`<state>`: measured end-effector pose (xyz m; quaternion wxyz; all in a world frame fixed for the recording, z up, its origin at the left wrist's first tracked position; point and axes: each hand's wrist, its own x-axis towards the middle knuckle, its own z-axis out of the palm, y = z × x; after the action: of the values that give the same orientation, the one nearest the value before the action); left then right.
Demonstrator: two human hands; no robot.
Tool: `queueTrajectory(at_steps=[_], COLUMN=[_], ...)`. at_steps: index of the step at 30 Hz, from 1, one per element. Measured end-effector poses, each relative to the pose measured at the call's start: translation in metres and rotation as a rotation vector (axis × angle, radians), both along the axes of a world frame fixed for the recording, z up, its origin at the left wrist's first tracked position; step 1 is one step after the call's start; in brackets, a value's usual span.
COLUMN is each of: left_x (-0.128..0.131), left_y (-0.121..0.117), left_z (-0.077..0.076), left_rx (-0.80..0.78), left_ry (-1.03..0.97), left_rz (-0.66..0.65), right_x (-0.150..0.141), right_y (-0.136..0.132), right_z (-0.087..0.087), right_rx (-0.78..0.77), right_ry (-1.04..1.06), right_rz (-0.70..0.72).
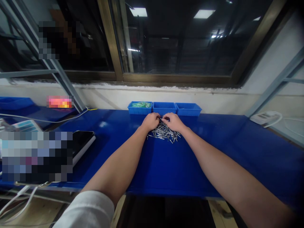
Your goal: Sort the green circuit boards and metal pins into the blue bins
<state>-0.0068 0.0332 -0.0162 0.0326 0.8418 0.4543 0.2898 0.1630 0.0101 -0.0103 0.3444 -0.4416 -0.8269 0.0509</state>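
A heap of small silvery metal pins (163,132), thin like blind rivets, lies on the blue tabletop (169,167) in the head view. My left hand (151,121) is at the heap's upper left edge, fingers curled inward. Facing it from the upper right, my right hand (173,121) has its thumb and fingers bent together over the pins. Both sets of fingertips nearly meet at the back of the heap. What they pinch is too small and too hidden to make out.
Behind my hands stand a blue bin with green-tinted bags (140,107), a middle blue bin (164,108) and a right blue bin (188,109). A dark-screened device (83,139) lies at left. A white power strip (266,117) and cable are at right.
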Motion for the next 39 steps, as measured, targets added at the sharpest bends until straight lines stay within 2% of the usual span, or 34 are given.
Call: queueTrajectory(at_steps=[5, 8, 14, 19, 25, 30, 35, 37, 39], left_x=[0.001, 0.004, 0.007, 0.005, 0.005, 0.004, 0.006, 0.006, 0.006], left_y=[-0.004, -0.007, -0.012, -0.011, -0.009, -0.008, -0.013, -0.015, -0.016], left_z=[0.004, 0.006, 0.009, 0.011, 0.009, 0.008, 0.010, 0.011, 0.011], left_rx=[0.025, 0.042, 0.047, 0.063, 0.088, 0.081, 0.056, 0.044, 0.031], left_ry=[-0.059, -0.116, -0.197, -0.149, -0.095, -0.083, -0.109, -0.144, -0.175], left_rz=[-0.016, -0.062, -0.159, -0.158, -0.123, -0.101, -0.097, -0.070, -0.024], right_x=[-0.001, 0.001, 0.005, 0.005, 0.006, 0.009, 0.011, 0.014, 0.018], right_y=[0.002, 0.007, 0.011, 0.010, 0.010, 0.006, 0.006, 0.007, 0.008], right_z=[0.000, -0.002, -0.004, -0.003, 0.001, 0.005, 0.005, 0.006, 0.008], right_rx=[-0.079, -0.154, -0.249, -0.260, -0.276, -0.293, -0.262, -0.172, -0.026], right_ry=[0.347, 0.478, 0.535, 0.558, 0.731, 0.797, 0.788, 0.772, 0.720], right_rz=[-0.021, -0.010, 0.077, 0.065, 0.026, 0.059, 0.032, -0.027, -0.154])
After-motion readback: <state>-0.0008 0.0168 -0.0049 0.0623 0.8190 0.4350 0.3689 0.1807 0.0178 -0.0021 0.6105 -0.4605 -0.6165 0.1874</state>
